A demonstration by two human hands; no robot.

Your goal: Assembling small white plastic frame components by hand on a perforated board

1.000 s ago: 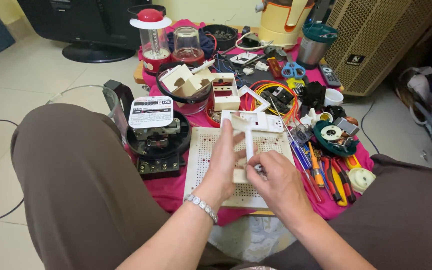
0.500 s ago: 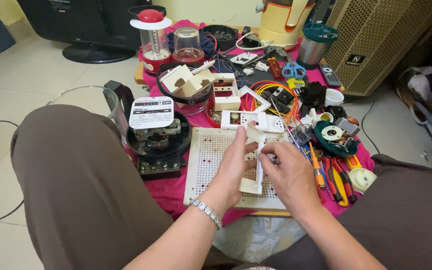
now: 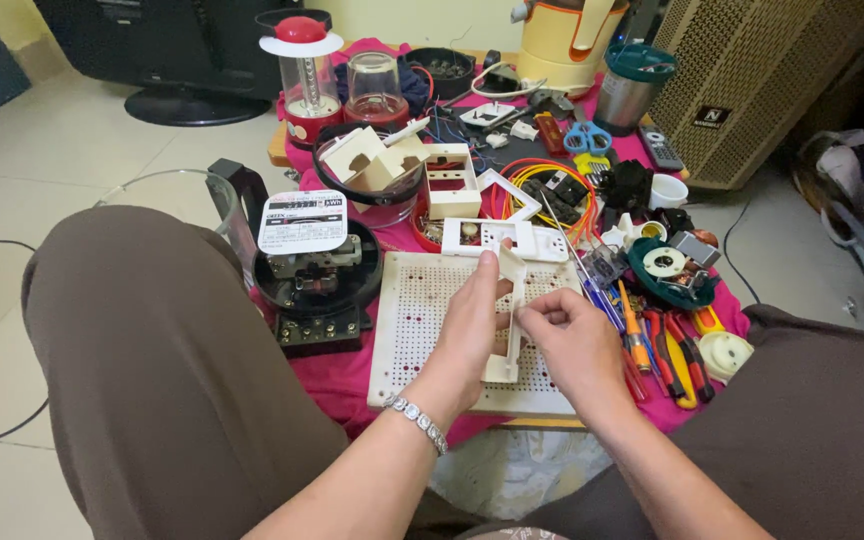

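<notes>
While the person sat with both knees raised beside the low tabletop (image 3: 352, 385), the two hands met over a white perforated board (image 3: 414, 330) that lay flat on the pink cloth. The left hand (image 3: 472, 335) held a white plastic frame (image 3: 509, 320) upright, a little tilted, with its fingers closed around the frame's left edge and the thumb near its top. The right hand (image 3: 577, 345) was just beside it, its fingers (image 3: 537, 315) pinched at the right edge of the frame; something small was perhaps between them, but I could not tell. The frame stood above the right half of the board, its lower end close to the board.

A silver bracelet (image 3: 414, 420) was on the left wrist. To the left of the board stood a round black electricity meter (image 3: 317, 275). Behind the board lay a white switch plate (image 3: 504, 238). To the right, screwdrivers (image 3: 632, 335) and red-handled pliers (image 3: 674, 350) lay near the right hand.
</notes>
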